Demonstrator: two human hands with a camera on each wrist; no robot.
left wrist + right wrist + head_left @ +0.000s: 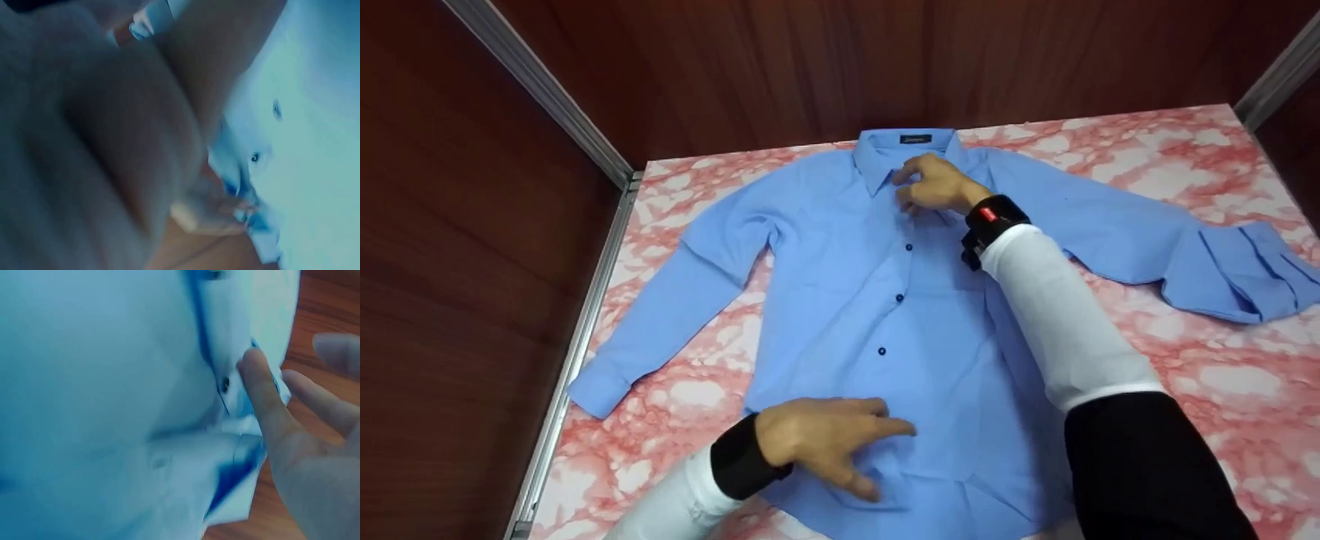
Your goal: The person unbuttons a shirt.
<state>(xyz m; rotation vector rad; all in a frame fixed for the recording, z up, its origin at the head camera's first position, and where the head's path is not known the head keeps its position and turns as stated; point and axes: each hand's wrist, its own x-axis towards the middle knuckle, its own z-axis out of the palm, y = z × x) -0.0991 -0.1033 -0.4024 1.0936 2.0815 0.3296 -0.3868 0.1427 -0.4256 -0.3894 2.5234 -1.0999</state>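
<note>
A blue long-sleeved button shirt [840, 270] lies front up, its collar [877, 161] at the far end and dark buttons down the front. My right hand [934, 184] is at the top of the front, just below the collar. In the right wrist view, its fingertips [256, 363] are beside the button strip, with gaps between the fingers; whether they touch the cloth is unclear. Over the lower front of the shirt, my left hand [829, 442] has its fingers spread and nothing between them. The left wrist view is blurred, with that hand filling much of it.
Under the shirt is a table with a red-and-white marbled top [690, 420]. Dark wooden panels [750, 75] stand behind and to the left, with a metal rail [577, 330] along the left edge. The right sleeve's end [1252, 270] lies folded near the table's right edge.
</note>
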